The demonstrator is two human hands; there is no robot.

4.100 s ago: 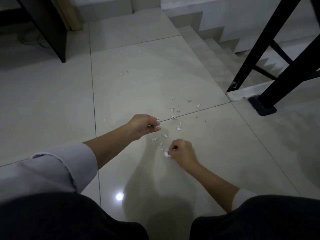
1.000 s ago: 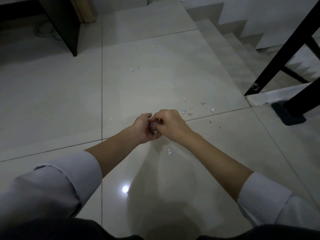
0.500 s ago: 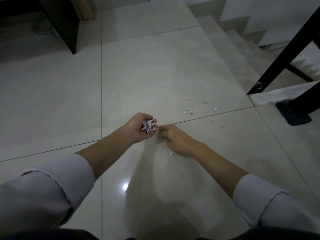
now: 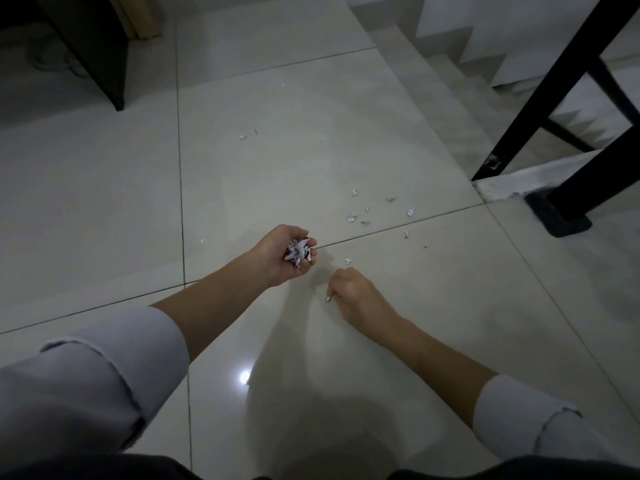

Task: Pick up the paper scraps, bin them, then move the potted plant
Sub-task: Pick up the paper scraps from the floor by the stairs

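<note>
Left hand (image 4: 282,252) cupped around crumpled paper scraps (image 4: 298,252), right hand (image 4: 353,294) pinching one scrap (image 4: 327,298) on glossy tile floor (image 4: 311,150)

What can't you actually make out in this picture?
- Head view: no bin or potted plant appears within the frame.
- Whatever the right hand pinches: only a white speck shows, its fingers cover the rest.
- How many scraps the left hand cups: the paper wad is too bunched.
</note>
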